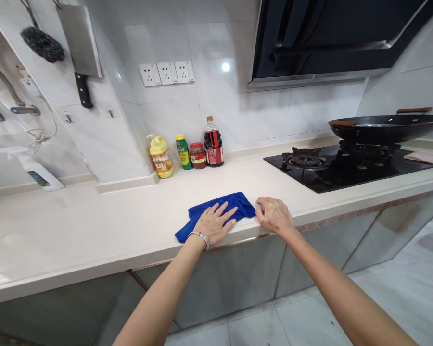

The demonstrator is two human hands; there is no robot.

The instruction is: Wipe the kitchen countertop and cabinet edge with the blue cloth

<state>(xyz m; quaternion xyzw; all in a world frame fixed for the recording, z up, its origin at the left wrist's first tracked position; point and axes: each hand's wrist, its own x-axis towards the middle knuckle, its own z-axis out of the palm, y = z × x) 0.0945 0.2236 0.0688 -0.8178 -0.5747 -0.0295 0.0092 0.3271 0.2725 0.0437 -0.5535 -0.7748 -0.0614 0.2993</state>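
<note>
Blue cloth, a bunched cleaning rag, lies at the front edge of the white table, left of the gas hob. The left hand rests palm down on it, fingers spread, gripping nothing. The right hand is loosely curled at the rag's right end; whether it pinches the fabric, I cannot tell. This looks like wiping or smoothing; the next move probably calls for even palm pressure, clear of the yellow pump bottle.
</note>
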